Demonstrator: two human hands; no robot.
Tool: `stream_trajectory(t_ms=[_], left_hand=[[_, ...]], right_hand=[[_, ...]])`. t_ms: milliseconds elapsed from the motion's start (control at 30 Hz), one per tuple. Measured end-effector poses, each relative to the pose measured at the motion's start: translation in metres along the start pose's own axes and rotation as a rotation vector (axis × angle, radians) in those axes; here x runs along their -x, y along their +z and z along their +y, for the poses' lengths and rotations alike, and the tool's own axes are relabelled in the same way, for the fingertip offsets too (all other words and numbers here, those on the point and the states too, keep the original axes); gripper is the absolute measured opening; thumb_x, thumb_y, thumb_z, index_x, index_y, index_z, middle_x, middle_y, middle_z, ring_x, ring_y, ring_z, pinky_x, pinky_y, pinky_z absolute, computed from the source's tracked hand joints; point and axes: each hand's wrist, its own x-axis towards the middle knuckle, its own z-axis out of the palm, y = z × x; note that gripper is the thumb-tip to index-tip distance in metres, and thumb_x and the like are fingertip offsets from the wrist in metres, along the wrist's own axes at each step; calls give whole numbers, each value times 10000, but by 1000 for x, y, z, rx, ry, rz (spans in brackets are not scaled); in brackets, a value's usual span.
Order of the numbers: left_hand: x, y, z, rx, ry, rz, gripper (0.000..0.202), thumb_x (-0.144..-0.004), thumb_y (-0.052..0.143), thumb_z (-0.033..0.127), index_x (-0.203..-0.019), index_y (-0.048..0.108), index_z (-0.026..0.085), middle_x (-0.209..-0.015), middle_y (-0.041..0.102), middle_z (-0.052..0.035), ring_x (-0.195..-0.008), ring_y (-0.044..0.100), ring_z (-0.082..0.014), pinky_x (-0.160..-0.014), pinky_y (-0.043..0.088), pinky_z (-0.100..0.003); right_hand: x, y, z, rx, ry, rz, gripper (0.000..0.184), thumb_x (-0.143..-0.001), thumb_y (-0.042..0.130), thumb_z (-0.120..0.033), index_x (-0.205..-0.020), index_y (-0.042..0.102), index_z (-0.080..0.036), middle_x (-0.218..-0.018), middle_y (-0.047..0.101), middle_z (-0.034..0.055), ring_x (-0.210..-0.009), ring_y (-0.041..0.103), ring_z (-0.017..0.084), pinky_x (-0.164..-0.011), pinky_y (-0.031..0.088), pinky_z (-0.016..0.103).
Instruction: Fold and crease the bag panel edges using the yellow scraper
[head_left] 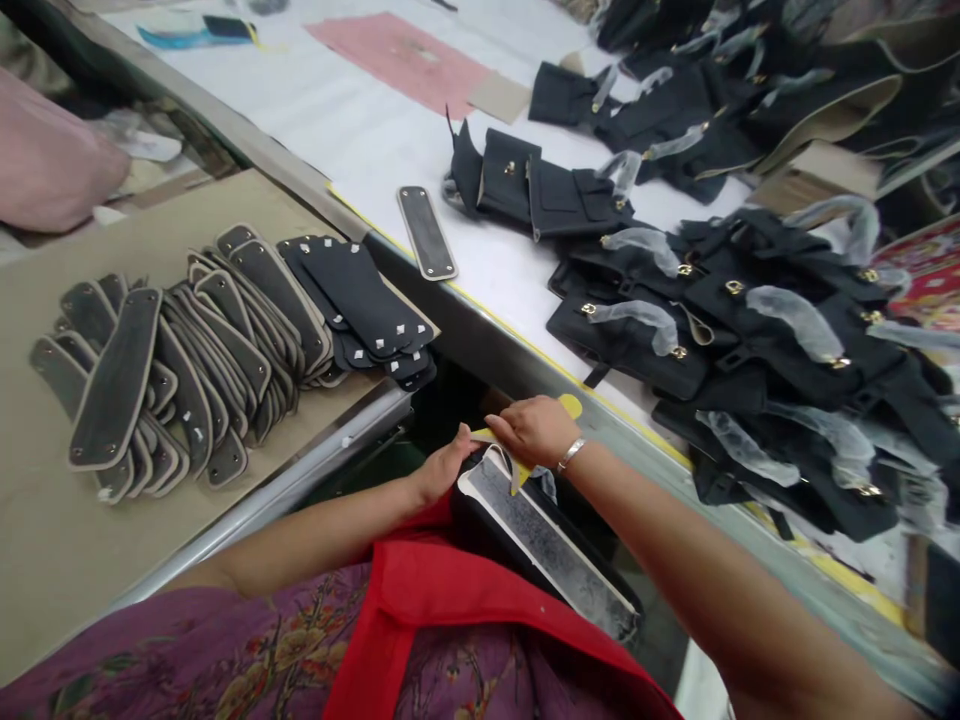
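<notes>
A black bag (460, 514) rests tilted against my lap, with its long grey panel (551, 545) with pale edges facing up. At the panel's far end my left hand (448, 465) is closed on the bag's edge, its thumb raised; most of its fingers are hidden. My right hand (538, 432) is closed around a flat yellow tool (571, 406), whose rounded end sticks out beyond the fist. Its broader yellow part points down onto the panel, beside a curled pale strip (495, 456). The tool's exact kind cannot be made out.
On the left brown board (225, 560) lie stacked grey panels with pale rims (116, 380) and black panels (352, 295). The white table (360, 150) ahead bears a single grey panel (427, 232), a pink sheet (397, 60) and many black bags (637, 345) with plastic-wrapped handles.
</notes>
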Motion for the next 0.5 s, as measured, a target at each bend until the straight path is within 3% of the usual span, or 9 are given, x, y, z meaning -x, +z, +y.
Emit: stream_trajectory(t_ms=[100, 233, 367, 500], left_hand=[[-4, -3, -8, 85, -130, 12, 834, -812, 102, 699, -1037, 653, 115, -916, 683, -81, -915, 599, -225, -882, 405, -327], [-4, -4, -10, 81, -203, 91, 799, -820, 146, 689, -1033, 659, 115, -840, 689, -66, -861, 609, -210, -846, 416, -311], [0, -1, -2, 25, -206, 122, 711, -844, 207, 644, -992, 671, 126, -825, 688, -43, -818, 606, -191, -784, 427, -281], [1, 1, 1, -98, -156, 116, 643, -875, 211, 585, -925, 673, 140, -865, 683, -29, -845, 593, -185, -817, 415, -279]], right_hand=[[-8, -1, 4, -10, -140, -1, 583, -947, 206, -449, -714, 652, -152, -733, 662, 70, -672, 581, 154, -611, 268, 296], [-12, 2, 8, -49, -239, 29, 569, -948, 225, -434, -692, 644, -147, -710, 654, 72, -633, 560, 141, -603, 252, 295], [-12, 4, 11, -74, -282, 49, 560, -948, 229, -425, -708, 647, -140, -714, 652, 78, -620, 548, 137, -601, 244, 295], [-11, 3, 12, -82, -327, 27, 566, -951, 217, -420, -726, 651, -134, -725, 651, 83, -630, 547, 140, -608, 250, 290]])
